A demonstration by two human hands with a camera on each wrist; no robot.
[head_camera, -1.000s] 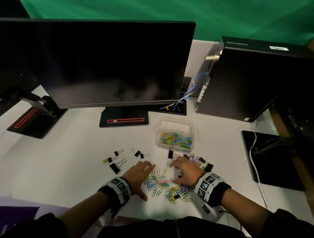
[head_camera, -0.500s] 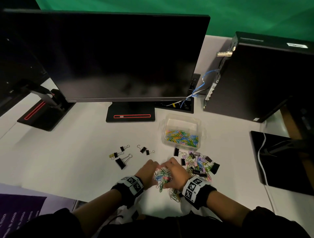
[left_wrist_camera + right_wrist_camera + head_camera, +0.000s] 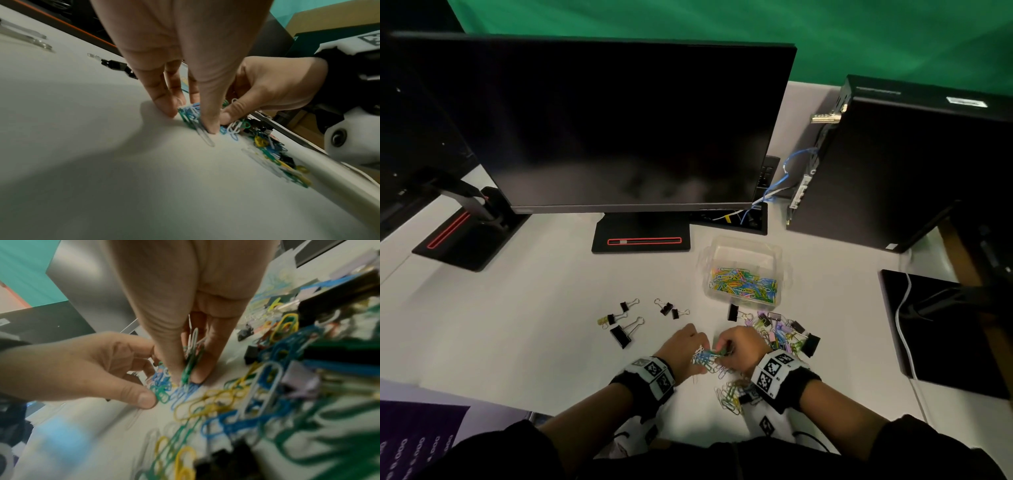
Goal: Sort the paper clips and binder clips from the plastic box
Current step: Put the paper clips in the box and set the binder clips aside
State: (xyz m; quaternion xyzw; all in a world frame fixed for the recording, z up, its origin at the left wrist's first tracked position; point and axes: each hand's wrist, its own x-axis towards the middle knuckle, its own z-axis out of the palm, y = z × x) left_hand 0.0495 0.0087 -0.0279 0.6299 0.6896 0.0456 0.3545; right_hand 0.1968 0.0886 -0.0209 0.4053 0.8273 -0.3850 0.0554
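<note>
Near the table's front edge my left hand (image 3: 688, 347) and right hand (image 3: 739, 347) meet, and both pinch one bunch of coloured paper clips (image 3: 707, 358) between their fingertips. The left wrist view has my left hand (image 3: 189, 120) pressing the bunch (image 3: 190, 114) onto the table. My right hand (image 3: 187, 376) pinches green and white clips (image 3: 192, 353). The clear plastic box (image 3: 706, 260) behind holds many paper clips (image 3: 744, 282). Loose paper clips (image 3: 729, 397) lie under my right wrist.
Several black binder clips (image 3: 623, 330) lie to the left of my hands. A mixed pile of paper and binder clips (image 3: 780, 330) lies to the right. A monitor (image 3: 613, 130) and a computer case (image 3: 893, 164) stand behind. A black pad (image 3: 941, 329) is at the right.
A second ago both hands lay spread over scattered clips. They have drawn together and gathered the clips into a bunch that they now pinch.
</note>
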